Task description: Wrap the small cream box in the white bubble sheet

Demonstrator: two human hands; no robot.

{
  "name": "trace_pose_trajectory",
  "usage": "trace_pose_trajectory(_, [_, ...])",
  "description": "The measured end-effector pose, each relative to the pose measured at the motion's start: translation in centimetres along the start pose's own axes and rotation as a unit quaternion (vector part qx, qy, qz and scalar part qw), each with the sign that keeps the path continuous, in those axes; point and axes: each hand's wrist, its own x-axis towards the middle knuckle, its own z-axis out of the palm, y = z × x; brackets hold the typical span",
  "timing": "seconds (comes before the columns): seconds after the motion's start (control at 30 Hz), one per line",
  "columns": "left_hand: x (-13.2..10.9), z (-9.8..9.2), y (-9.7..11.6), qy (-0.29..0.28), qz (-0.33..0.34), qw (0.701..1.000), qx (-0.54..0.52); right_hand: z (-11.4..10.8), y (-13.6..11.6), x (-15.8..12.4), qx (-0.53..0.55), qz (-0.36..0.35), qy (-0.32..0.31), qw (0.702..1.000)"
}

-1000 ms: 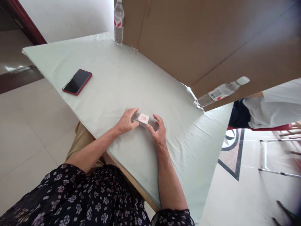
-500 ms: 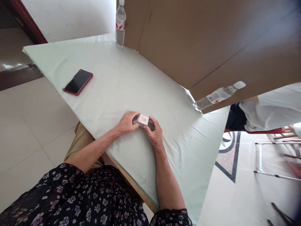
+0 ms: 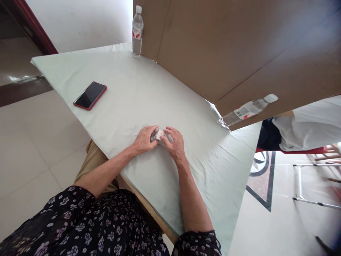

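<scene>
Between my two hands is a small white box (image 3: 159, 135) with red print, low over the pale green cloth. Part of it looks clear or shiny, and my fingers cover much of the rest. My left hand (image 3: 144, 139) grips the box's left end between thumb and fingers. From the right, my right hand (image 3: 174, 143) curves round the other end. Its thumb lies across the printed face and its fingers arch over the far side.
A black phone in a red case (image 3: 90, 95) lies to the left on the cloth-covered table (image 3: 128, 92). Water bottles stand at the back (image 3: 137, 32) and right (image 3: 246, 111), beside a large brown board (image 3: 213, 46). Past the board a person in a white top (image 3: 311, 126) is partly visible.
My right hand has shifted over the box, its thumb now covering more of the printed face. My left hand keeps its grip. The whole view has tilted slightly.
</scene>
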Motion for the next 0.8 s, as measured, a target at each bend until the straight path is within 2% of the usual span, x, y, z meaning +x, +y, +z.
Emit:
trace_pose_trajectory(0.1, [0.0, 0.0, 0.0, -0.002, 0.000, 1.000, -0.006, 0.2, 0.1, 1.0, -0.035, -0.026, 0.000, 0.999])
trace_pose_trajectory(0.23, [0.1, 0.0, 0.1, -0.005, -0.006, 1.000, -0.012, 0.7, 0.4, 2.1, -0.065, -0.061, 0.034, 0.995])
trace_pose_trajectory(0.37, [0.1, -0.2, 0.4, -0.005, -0.005, 0.999, -0.034, 0.5, 0.2, 3.3, -0.062, -0.043, 0.034, 0.997])
trace_pose_trajectory(0.47, [0.0, -0.6, 0.7, -0.025, 0.014, 0.994, -0.107, -0.8, -0.5, 4.5, -0.053, -0.026, 0.025, 0.998])
trace_pose_trajectory(0.57, [0.0, -0.7, 0.8, -0.056, 0.002, 0.971, -0.231, -2.6, -1.2, 6.0, -0.042, -0.030, 0.032, 0.998])
trace_pose_trajectory(0.67, [0.2, -0.4, 0.5, -0.061, -0.036, 0.934, -0.349, -4.0, -1.4, 7.9, -0.040, -0.042, 0.037, 0.998])
trace_pose_trajectory(0.73, [0.4, -0.2, 0.4, -0.050, -0.050, 0.914, -0.399, -4.5, -1.1, 9.1, -0.043, -0.042, 0.036, 0.998])
trace_pose_trajectory(0.8, [0.5, -0.3, 0.3, -0.046, -0.061, 0.906, -0.416, -4.7, -0.6, 10.1, -0.046, -0.028, 0.032, 0.998])
